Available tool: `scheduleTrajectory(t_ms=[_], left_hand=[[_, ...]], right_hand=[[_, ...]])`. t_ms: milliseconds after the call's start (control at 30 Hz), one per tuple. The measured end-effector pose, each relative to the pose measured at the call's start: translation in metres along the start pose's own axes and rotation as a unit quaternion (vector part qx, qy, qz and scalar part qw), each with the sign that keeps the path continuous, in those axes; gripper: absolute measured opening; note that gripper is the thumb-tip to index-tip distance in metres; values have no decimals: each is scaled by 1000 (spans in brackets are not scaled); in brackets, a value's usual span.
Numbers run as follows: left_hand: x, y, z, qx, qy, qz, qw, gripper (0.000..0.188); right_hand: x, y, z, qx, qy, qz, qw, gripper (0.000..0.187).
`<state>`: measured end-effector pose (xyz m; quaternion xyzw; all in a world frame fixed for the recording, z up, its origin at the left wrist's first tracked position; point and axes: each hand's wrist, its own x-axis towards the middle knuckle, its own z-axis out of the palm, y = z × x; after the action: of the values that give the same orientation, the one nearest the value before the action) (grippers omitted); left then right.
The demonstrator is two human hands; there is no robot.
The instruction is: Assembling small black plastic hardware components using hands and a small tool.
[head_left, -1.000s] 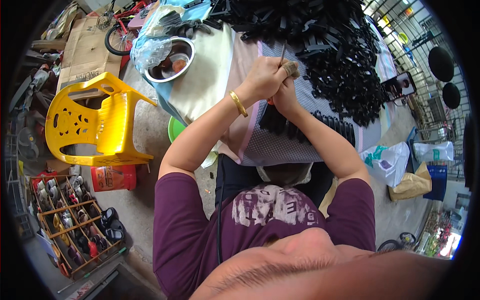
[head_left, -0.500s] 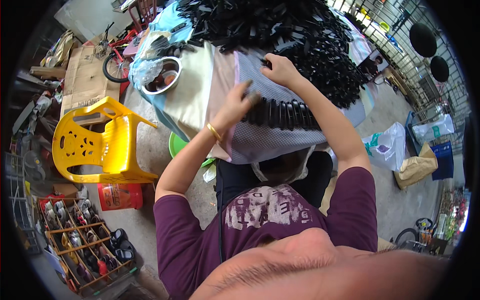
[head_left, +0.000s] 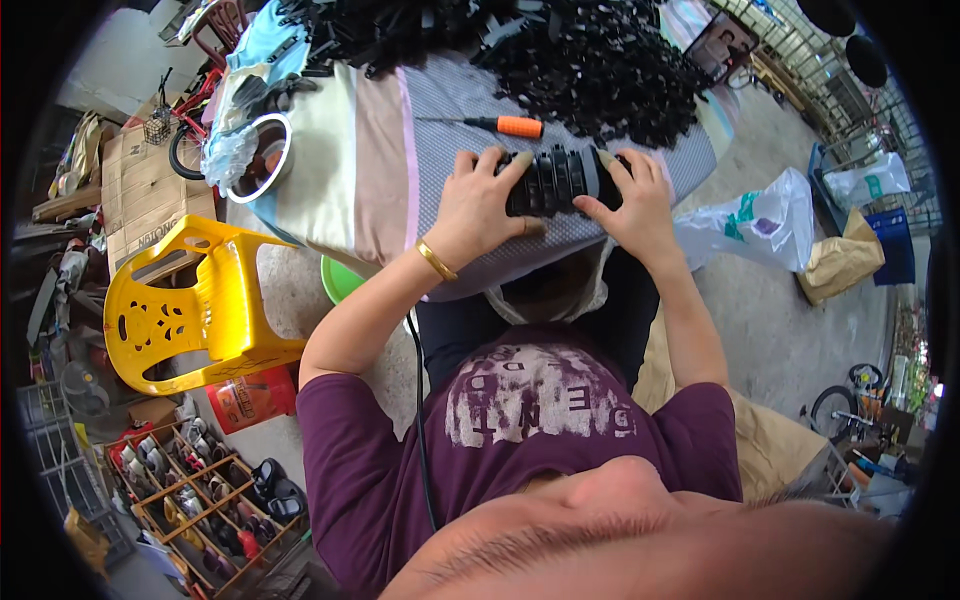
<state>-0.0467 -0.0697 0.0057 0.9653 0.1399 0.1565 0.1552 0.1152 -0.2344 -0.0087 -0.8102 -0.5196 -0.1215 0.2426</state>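
— Hands first: what did they have?

— Both clamped on one row of black ribbed plastic parts (head_left: 553, 180), packed side by side. The left hand (head_left: 478, 210) had its grip wrapped over the row's left end, the right hand (head_left: 632, 200) pressed around the right end. The row lay on the checked cloth of the worktop (head_left: 440, 120), near its front edge.

— And around it?

— An orange-handled screwdriver (head_left: 500, 125) lay just beyond the row; behind that, a big heap of loose black plastic pieces (head_left: 590, 60).

— Any containers?

— A round metal bowl (head_left: 258, 160) stood at the worktop's left, contents unclear under clear plastic wrap. On the floor, a wooden divided crate (head_left: 200, 500) held small items in compartments beside a yellow plastic chair (head_left: 190, 305).
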Motion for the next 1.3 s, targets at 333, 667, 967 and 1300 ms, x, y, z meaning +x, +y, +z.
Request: scheduleTrajectory(t_ms=[333, 667, 967, 1300], left_hand=[[-20, 29, 5, -36, 18, 11, 999, 58], [-51, 42, 32, 78, 43, 215, 973, 47], [-42, 33, 131, 377, -13, 449, 810, 43], [-2, 48, 12, -262, -223, 226, 911, 27]], right_hand=[[-45, -33, -2, 43, 61, 61, 995, 46], [-122, -36, 54, 331, 163, 188, 910, 42], [-147, 35, 152, 324, -85, 237, 912, 40], [-52, 34, -10, 380, -448, 32, 809, 26]])
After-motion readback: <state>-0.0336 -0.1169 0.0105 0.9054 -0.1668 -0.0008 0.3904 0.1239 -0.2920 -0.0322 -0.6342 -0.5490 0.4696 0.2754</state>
